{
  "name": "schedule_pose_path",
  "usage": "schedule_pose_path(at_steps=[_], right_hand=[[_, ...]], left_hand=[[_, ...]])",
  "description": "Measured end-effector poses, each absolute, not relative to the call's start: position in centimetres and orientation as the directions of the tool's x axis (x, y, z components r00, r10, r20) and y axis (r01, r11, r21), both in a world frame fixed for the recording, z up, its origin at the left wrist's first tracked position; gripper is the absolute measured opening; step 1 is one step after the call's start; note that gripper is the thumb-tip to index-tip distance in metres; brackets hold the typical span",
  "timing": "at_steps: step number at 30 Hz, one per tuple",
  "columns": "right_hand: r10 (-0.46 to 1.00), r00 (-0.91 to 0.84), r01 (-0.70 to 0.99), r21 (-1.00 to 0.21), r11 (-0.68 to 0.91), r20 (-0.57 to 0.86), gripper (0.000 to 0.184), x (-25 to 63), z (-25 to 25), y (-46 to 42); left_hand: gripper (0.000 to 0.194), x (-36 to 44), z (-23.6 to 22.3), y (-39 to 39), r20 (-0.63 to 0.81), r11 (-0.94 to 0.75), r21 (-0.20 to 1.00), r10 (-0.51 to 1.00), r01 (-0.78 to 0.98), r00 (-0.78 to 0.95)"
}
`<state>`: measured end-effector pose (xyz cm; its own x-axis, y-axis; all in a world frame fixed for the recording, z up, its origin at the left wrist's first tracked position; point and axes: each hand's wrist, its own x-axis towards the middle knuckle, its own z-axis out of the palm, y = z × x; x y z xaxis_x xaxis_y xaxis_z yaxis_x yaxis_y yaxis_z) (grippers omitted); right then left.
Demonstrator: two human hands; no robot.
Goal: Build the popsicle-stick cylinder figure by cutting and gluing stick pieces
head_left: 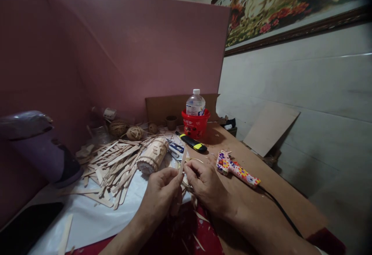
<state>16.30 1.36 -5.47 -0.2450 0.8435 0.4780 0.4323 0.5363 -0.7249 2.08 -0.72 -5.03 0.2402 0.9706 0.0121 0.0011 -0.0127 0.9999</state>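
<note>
My left hand [161, 193] and my right hand [203, 183] meet over the table's near edge, both pinched on one thin wooden craft stick [182, 162] that stands nearly upright between them. Just behind the hands lies a small barrel [153, 155] built from wooden sticks, on its side. To its left spreads a heap of loose wooden sticks [116, 166] on white paper [87, 220].
A flower-patterned glue gun [236, 168] with a black cord lies right of my hands. Behind are a yellow-black utility knife [192, 142], a red bucket [195, 125] holding a water bottle [195, 103], twine balls [134, 133], and a purple hair dryer [35, 146] at left. A black phone [26, 228] lies near left.
</note>
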Motion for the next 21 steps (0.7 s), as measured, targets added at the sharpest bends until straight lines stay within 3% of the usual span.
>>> schedule_pose_path(at_steps=[7,15,21], right_hand=[[0.860,-0.241,0.428,-0.746,0.509,0.449,0.021,16.27,-5.53,1.51],[0.852,-0.233,0.469,-0.713,0.521,0.469,0.020,16.34,-5.74,1.58],[0.816,-0.274,0.463,-0.674,0.575,0.508,0.020,16.40,-5.40,1.48]], left_hand=[[0.032,1.95,-4.80,-0.85,0.095,-0.127,0.984,0.968,0.126,0.233],[0.035,2.04,-4.70,-0.55,-0.017,0.020,1.000,0.962,-0.009,0.274],[0.035,1.81,-4.58,-0.42,0.011,-0.001,0.999,0.962,-0.036,0.275]])
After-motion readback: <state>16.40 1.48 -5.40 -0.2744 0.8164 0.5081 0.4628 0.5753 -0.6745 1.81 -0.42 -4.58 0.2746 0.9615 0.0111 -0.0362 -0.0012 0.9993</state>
